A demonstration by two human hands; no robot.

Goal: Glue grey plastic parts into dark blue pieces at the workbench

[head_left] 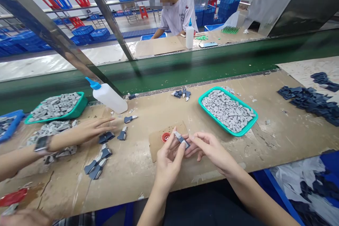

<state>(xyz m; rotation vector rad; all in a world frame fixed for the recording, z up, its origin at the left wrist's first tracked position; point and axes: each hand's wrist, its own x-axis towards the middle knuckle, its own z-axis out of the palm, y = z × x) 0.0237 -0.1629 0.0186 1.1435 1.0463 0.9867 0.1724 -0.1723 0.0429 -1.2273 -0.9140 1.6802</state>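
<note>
Just ahead of me, my left hand (169, 160) pinches a small slate-blue piece with a pale grey tip (181, 140) between thumb and fingers. My right hand (209, 152) meets it from the right, its fingertips on the piece's blue end. Below them lies a cardboard square (159, 144) holding a small red dish (165, 137). To the right stands a teal tray (215, 120) heaped with grey pieces. A few finished blue-and-grey pieces (122, 135) lie left of my hands.
A co-worker's watch-wearing arm and hand (87, 130) reach in at left, near a white glue bottle (108, 97) and more trays. Dark blue pieces (309, 100) are piled at right. A green conveyor belt (132, 74) runs behind the bench, with another person (177, 14) beyond it.
</note>
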